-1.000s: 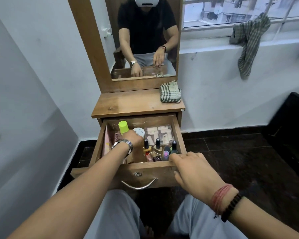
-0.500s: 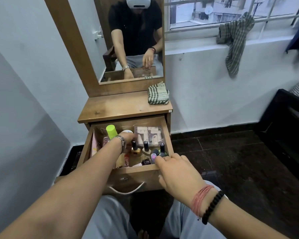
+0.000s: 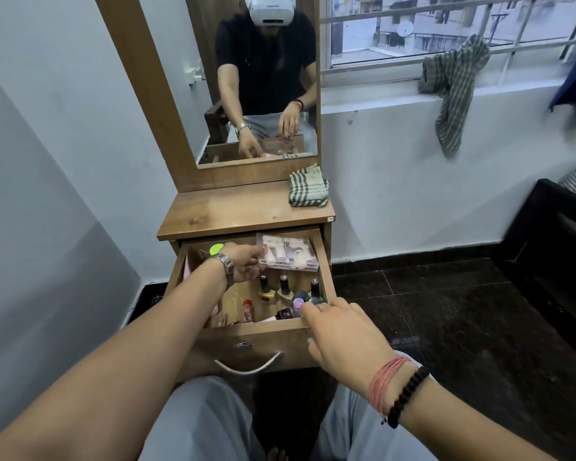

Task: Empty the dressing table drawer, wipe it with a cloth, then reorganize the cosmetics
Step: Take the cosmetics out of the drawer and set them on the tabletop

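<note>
Two bare hands work at one open wooden drawer (image 3: 256,341) pulled out of a small wooden dressing desk (image 3: 233,211). Left hand (image 3: 245,264), with a silver metal wristwatch (image 3: 225,264) on its wrist, reaches into the far half of the drawer; its fingers and thumb pinch the near-left edge of a clear plastic compartment box (image 3: 288,252) of pale cosmetics, which sits tilted at the far right of the drawer. Right hand (image 3: 343,334) rests on the drawer's near front edge at the right, fingers lightly bent over the rim, holding nothing; its wrist bears a red thread band (image 3: 384,382) and a black bead bracelet (image 3: 408,395).

Contents of the drawer: a lime-green cap (image 3: 216,249) at the far left, just beyond the left wrist; three upright nail-polish bottles with black caps (image 3: 285,287) in a row across the middle; a few small, dark, round-topped bottles (image 3: 301,299) at the near right, beside the right fingertips; a small red-capped item (image 3: 247,307) near the left.

On the desk top, far right: one folded green-and-white checked cloth (image 3: 308,191), below the wooden-framed mirror (image 3: 260,78). A second checked cloth (image 3: 453,81) hangs over the window ledge to the right.
</note>
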